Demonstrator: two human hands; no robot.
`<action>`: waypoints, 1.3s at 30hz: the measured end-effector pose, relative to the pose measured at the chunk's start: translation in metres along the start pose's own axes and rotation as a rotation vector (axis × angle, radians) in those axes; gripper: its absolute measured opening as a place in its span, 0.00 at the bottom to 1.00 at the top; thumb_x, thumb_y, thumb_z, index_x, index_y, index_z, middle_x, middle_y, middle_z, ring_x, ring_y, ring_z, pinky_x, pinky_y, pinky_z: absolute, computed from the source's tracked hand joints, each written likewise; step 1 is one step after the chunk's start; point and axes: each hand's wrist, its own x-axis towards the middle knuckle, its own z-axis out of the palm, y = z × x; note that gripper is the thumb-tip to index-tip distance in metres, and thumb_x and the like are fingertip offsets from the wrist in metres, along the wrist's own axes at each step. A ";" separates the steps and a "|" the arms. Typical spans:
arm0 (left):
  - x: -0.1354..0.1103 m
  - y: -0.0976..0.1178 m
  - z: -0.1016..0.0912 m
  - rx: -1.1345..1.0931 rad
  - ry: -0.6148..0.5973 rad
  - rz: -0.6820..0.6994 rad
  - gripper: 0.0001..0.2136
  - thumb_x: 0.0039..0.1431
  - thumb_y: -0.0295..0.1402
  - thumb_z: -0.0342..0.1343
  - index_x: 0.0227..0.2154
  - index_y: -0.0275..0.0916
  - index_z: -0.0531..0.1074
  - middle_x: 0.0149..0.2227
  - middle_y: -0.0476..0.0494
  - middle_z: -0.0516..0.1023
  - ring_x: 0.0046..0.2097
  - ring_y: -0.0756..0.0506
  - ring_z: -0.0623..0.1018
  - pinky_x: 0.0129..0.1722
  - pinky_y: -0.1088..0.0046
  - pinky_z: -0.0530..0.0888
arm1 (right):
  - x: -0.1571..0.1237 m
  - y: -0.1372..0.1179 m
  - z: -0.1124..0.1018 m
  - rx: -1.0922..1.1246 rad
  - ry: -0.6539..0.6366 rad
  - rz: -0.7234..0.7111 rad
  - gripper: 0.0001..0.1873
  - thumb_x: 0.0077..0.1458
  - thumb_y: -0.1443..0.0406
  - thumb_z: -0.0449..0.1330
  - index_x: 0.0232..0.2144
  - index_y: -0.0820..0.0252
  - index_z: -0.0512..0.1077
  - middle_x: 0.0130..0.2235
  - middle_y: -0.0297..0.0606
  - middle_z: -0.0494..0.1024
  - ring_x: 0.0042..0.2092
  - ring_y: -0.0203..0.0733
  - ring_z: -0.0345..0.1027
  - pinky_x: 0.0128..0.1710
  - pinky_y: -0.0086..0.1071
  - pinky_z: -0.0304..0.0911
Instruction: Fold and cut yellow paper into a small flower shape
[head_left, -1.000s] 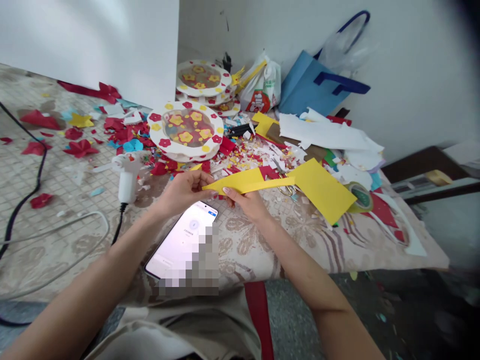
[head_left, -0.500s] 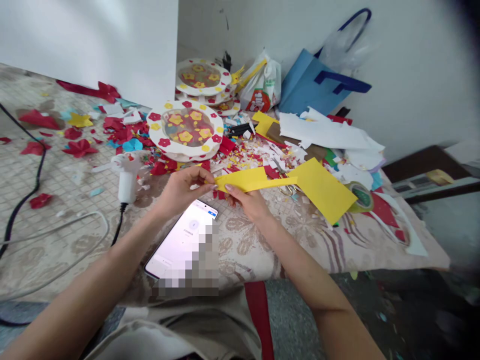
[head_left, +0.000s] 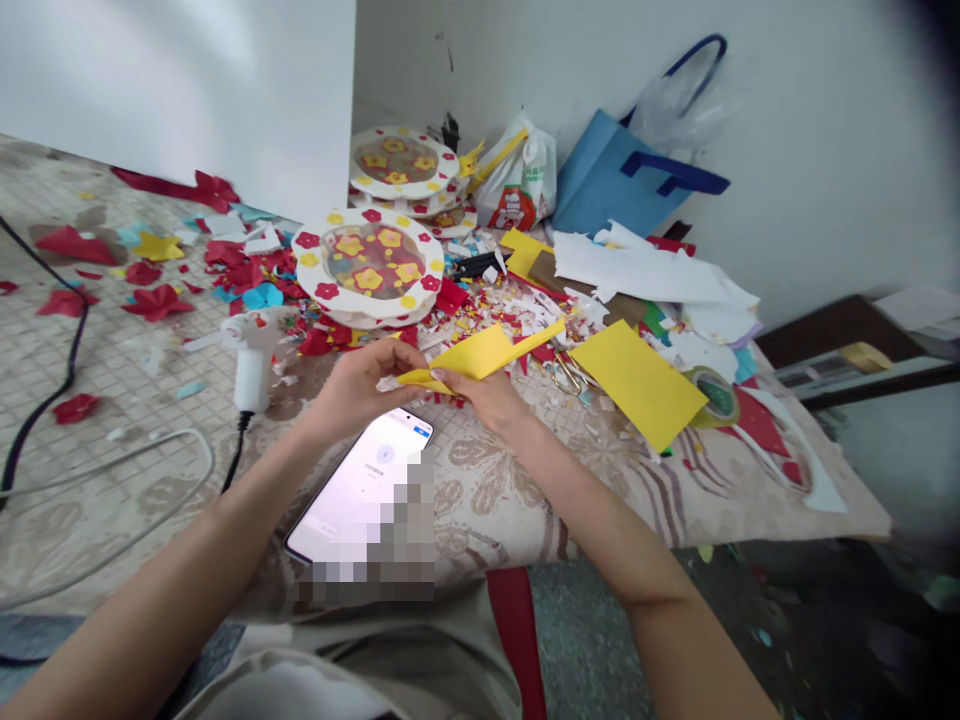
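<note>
Between my two hands is a folded strip of yellow paper (head_left: 480, 350), its folded edge slanting up to the right. My left hand (head_left: 371, 380) pinches the strip's left end between thumb and fingers. Close beside it, my right hand (head_left: 480, 392) grips the strip's lower edge, thumb on top and fingers mostly hidden beneath. Below the hands lies a lit phone (head_left: 367, 480), partly blurred out. A yellow paper sheet (head_left: 641, 385) rests on the cloth to the right, with scissors (head_left: 568, 375) at its left edge.
A white glue gun (head_left: 253, 365) stands at left, its cable trailing forward. Round flower-decorated pieces (head_left: 371, 265) sit behind the hands, amid red and white paper scraps. At right are a tape roll (head_left: 714, 395), white sheets (head_left: 652, 265) and a blue bag (head_left: 615, 175).
The strip has turned, its right end rising and shifting left, away from the yellow sheet. Its left end has dropped slightly with my left hand. Both hands keep hold of it.
</note>
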 end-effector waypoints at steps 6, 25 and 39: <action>0.002 0.006 0.000 0.275 -0.017 0.110 0.08 0.53 0.34 0.61 0.35 0.38 0.72 0.36 0.44 0.75 0.39 0.46 0.75 0.39 0.70 0.71 | -0.002 0.009 0.001 0.036 0.017 -0.029 0.15 0.44 0.55 0.66 0.30 0.60 0.73 0.24 0.32 0.72 0.24 0.35 0.63 0.23 0.29 0.61; 0.010 0.003 0.000 -0.178 0.039 -0.318 0.10 0.45 0.36 0.66 0.25 0.36 0.73 0.28 0.46 0.77 0.29 0.51 0.75 0.29 0.78 0.70 | -0.013 0.006 0.006 -0.115 0.129 -0.007 0.21 0.52 0.46 0.56 0.29 0.57 0.71 0.24 0.34 0.72 0.25 0.37 0.64 0.24 0.31 0.62; 0.003 0.001 0.007 -0.135 0.145 -0.326 0.12 0.47 0.41 0.64 0.26 0.36 0.73 0.26 0.46 0.76 0.28 0.50 0.73 0.26 0.76 0.68 | -0.018 0.000 0.008 -0.204 0.194 -0.092 0.16 0.47 0.52 0.63 0.33 0.57 0.74 0.30 0.36 0.77 0.32 0.41 0.68 0.27 0.32 0.66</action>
